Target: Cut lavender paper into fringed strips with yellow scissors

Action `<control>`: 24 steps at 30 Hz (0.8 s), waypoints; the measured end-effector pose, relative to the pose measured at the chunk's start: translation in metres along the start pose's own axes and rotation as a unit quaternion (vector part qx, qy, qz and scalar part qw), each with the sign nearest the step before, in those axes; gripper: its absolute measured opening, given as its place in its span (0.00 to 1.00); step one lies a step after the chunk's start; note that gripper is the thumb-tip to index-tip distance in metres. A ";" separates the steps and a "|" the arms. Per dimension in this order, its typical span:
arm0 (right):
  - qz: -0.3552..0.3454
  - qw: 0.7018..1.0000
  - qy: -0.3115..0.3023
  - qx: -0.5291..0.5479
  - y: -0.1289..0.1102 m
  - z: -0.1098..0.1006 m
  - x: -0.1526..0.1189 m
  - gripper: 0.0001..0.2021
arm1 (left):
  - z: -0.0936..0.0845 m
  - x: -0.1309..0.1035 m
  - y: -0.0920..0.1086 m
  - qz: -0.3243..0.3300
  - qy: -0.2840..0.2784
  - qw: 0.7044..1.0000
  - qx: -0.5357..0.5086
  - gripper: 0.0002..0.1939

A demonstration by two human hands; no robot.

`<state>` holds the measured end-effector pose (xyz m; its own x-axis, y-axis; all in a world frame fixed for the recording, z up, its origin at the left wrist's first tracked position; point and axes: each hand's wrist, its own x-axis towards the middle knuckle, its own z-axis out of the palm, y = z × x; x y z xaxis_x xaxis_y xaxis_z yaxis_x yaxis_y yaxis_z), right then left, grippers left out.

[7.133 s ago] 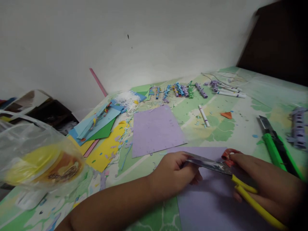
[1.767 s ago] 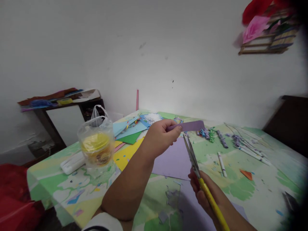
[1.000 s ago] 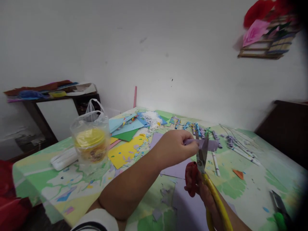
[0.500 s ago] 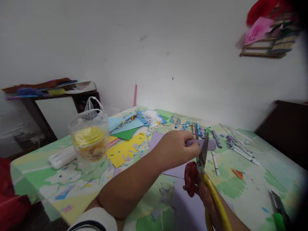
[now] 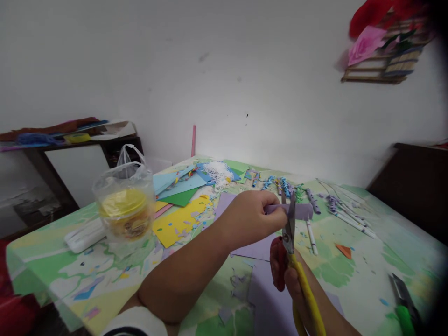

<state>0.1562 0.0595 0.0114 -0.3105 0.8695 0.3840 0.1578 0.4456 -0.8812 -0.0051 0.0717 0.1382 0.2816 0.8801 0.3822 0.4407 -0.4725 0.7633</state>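
The purple strip (image 5: pixel 304 212) was pinched by the left hand (image 5: pixel 249 218), free end toward three o'clock, apparently to expose its edge to the scissors (image 5: pixel 288 237), gripped in the right hand (image 5: pixel 292 282).

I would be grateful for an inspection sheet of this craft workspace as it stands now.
Surface: patterned green-and-white tablecloth, strewn with paper scraps.
Job's things: purple paper strip between the open blades of the scissors.
Clutter: yellow paper sheet, white stringy pile, utility knife at right, plastic bag around a yellow-lidded tub.
Hands: left hand pinches the strip; right hand holds the scissors.
Cables: nothing seen for certain; thin strands at back right, material unclear.
Surroundings: white wall, cabinet at left.
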 end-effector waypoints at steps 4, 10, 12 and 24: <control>-0.001 1.000 0.015 0.003 0.006 0.002 -0.002 0.28 | 0.000 0.000 0.000 -0.002 -0.003 1.000 -0.004 0.11; 0.006 1.000 0.028 0.004 0.009 0.005 -0.006 0.29 | -0.001 0.000 -0.001 -0.002 -0.021 1.000 -0.014 0.11; 0.006 1.000 0.029 0.003 0.009 0.006 -0.007 0.28 | -0.001 0.000 -0.002 -0.004 -0.021 1.000 -0.016 0.11; -0.008 0.999 -0.003 0.036 0.016 0.003 -0.008 0.28 | -0.001 0.000 0.000 0.001 0.015 1.000 -0.025 0.12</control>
<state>0.1588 0.0588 -0.0066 -0.3180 0.8611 0.3967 0.0842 0.4424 -0.8929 -0.0060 0.0715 0.1384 0.2553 0.8809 0.3985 0.3963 -0.4713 0.7879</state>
